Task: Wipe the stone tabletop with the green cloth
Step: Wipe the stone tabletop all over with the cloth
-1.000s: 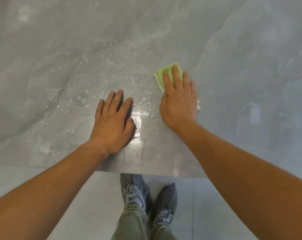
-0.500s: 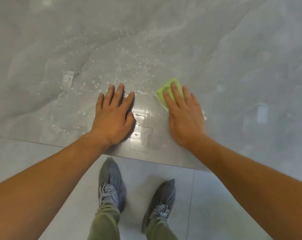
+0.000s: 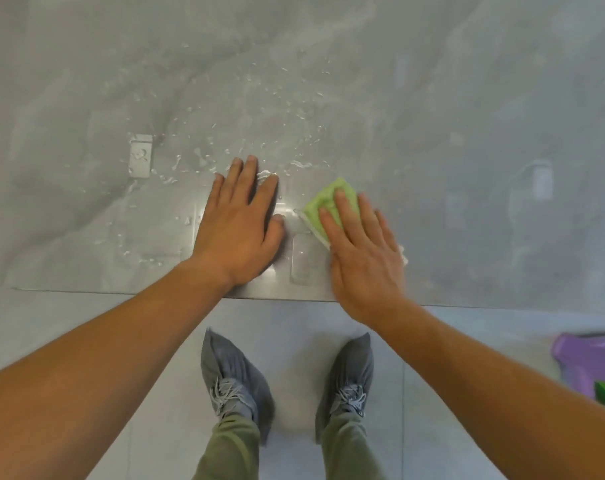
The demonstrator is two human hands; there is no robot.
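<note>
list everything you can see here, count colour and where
stone tabletop: one, grey, fills upper view
water droplets: many, clear, on tabletop beyond the hands
green cloth: one, light green, flat under right hand near front edge
floor: pale grey tiles, below table edge
purple object: one, purple with green, lower right on floor
shoes: two, grey, on floor
trousers: olive, bottom centre
left hand: flat on tabletop
right hand: flat on cloth
</note>
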